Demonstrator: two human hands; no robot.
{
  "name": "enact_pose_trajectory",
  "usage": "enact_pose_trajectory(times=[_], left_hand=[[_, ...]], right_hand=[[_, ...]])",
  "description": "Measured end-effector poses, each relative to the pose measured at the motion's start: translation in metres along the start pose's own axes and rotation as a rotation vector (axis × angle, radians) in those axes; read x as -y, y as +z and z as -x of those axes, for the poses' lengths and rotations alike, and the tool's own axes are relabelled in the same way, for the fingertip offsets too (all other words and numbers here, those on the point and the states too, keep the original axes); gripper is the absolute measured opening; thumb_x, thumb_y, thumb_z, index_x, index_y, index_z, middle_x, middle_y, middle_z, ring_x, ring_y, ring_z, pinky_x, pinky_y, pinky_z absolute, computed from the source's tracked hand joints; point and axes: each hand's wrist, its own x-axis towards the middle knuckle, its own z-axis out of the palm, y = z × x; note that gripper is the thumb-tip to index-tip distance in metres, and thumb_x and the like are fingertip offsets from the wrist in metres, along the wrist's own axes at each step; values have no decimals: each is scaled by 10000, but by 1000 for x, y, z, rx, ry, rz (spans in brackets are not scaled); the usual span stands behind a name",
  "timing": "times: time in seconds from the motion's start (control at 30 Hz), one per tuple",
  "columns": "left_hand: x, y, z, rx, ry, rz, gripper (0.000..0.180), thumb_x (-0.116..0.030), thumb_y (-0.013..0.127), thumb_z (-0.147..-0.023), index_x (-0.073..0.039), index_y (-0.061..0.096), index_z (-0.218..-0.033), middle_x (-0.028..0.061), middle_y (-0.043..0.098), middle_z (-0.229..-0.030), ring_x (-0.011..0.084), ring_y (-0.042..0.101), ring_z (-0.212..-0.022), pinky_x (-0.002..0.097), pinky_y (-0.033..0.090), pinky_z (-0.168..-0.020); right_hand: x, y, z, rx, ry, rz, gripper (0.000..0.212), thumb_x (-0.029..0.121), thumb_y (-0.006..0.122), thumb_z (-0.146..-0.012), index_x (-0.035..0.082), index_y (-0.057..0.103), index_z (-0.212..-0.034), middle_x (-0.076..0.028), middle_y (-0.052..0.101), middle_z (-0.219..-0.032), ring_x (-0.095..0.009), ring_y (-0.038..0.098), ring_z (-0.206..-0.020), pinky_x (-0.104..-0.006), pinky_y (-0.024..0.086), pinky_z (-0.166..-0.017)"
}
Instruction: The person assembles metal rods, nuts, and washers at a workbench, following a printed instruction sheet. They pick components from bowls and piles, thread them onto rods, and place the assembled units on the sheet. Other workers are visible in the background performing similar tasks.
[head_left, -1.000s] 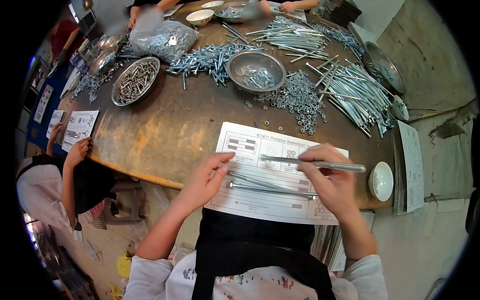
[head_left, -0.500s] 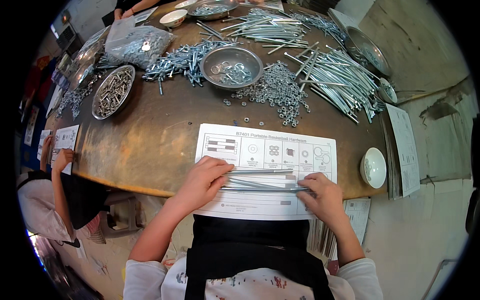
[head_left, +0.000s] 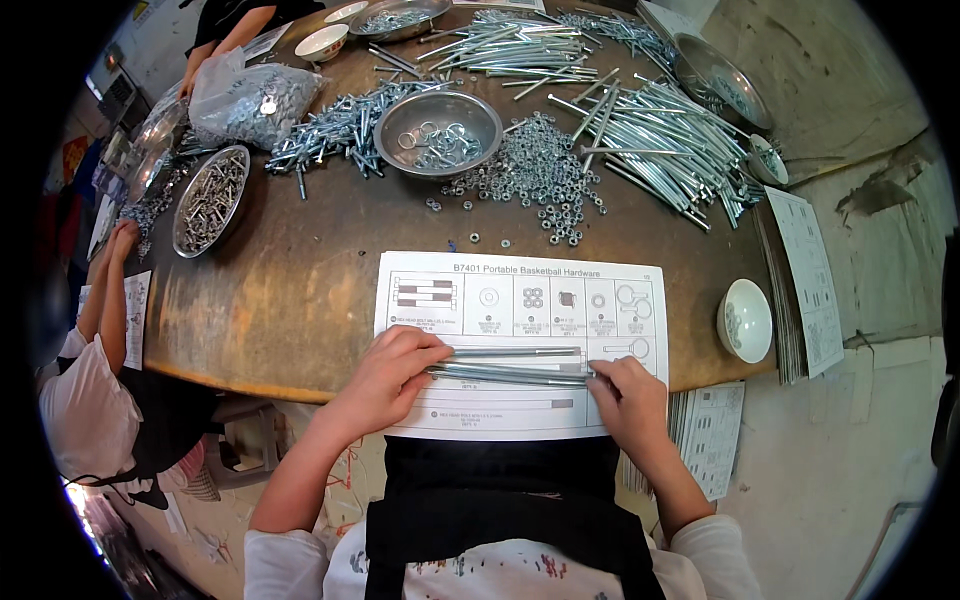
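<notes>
Several long silvery bolts (head_left: 510,372) lie side by side across a printed parts sheet (head_left: 520,422) at the table's near edge. My left hand (head_left: 392,378) is closed with thumb and fingers on their left ends. At their right ends, the thumb and fingertips of my right hand (head_left: 630,395) press in, fingers bent. One bolt lies slightly apart, above the others. The ends under my fingers are hidden.
Beyond the sheet stand a steel bowl (head_left: 438,112) of ring pins, loose nuts (head_left: 560,190) and a heap of long bolts (head_left: 670,140). A dish of small bolts (head_left: 212,200) sits left, a white bowl (head_left: 745,322) right. Co-workers' hands (head_left: 118,245) are at the left.
The lower bolts, fanned apart before, now lie closer together. My right hand has shifted onto their ends. A co-worker's hand at left moved from a sheet toward small parts; another person reached behind the bag.
</notes>
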Motion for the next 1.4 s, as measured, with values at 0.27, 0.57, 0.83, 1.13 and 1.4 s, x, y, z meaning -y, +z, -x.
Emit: enact_pose_trajectory(times=[0.27,0.57,0.83,1.13,1.4], left_hand=[[-1,5,-3,10,-18,6,405,41,641,-769,-26,639,-1168,120,609,-1139,317,548,-1098,392,457,-935],[3,-21,16,-146,-147,-199,536,-201,796,-733,-57,619,-1217,136,599,-1181,334,561,-1080,406,475,-903],[11,-25,21,-123,-159,-110,354,-175,787,-757,-66,688,-1079,113,637,-1093,293,599,-1013,369,502,-842],[15,-36,22,-76,-186,53,387,-198,777,-798,-60,672,-1144,133,635,-1133,311,618,-1005,367,519,-838],[153,-128,-53,-573,-209,-281,397,-243,645,-892,-48,612,-1236,200,587,-1275,370,558,-1186,426,462,-981]], right_hand=[[8,-2,-20,61,-22,-135,287,124,763,-762,66,686,-1032,-82,603,-791,-252,610,-649,-339,497,-588],[1,0,-25,101,-105,-31,340,117,789,-733,79,672,-1051,-63,616,-806,-218,619,-652,-335,502,-581],[5,7,-30,92,-133,-35,314,114,792,-719,82,680,-1010,-54,613,-782,-212,622,-657,-323,494,-570],[12,-9,-44,232,-55,-15,434,190,802,-732,82,648,-1123,-57,633,-827,-223,621,-660,-335,500,-606],[92,16,-170,224,-367,-173,346,196,736,-806,80,646,-1119,-99,678,-975,-265,680,-759,-360,537,-684]])
